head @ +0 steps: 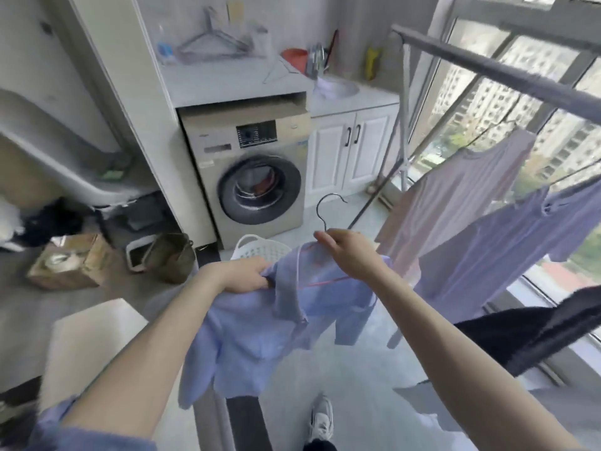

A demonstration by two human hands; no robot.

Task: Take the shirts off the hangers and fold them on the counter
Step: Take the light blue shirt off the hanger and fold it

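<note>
A light blue shirt (257,330) hangs in front of me on a hanger (328,206) with a metal hook and thin red arms. My right hand (348,252) grips the hanger just below the hook. My left hand (240,275) pinches the shirt's collar and shoulder at the left. The shirt droops toward the floor. On the drying rack's rail (507,73) at the right hang a pale pink shirt (455,196), a lavender shirt (507,242) and a dark garment (527,330). The counter (227,83) lies above the washing machine, with empty hangers (211,43) on it.
A washing machine (257,180) stands under the counter. A white laundry basket (263,249) sits on the floor behind the shirt. A cardboard box (68,262) and a bag (172,255) are at the left. A sink (338,87) and white cupboards are at the back.
</note>
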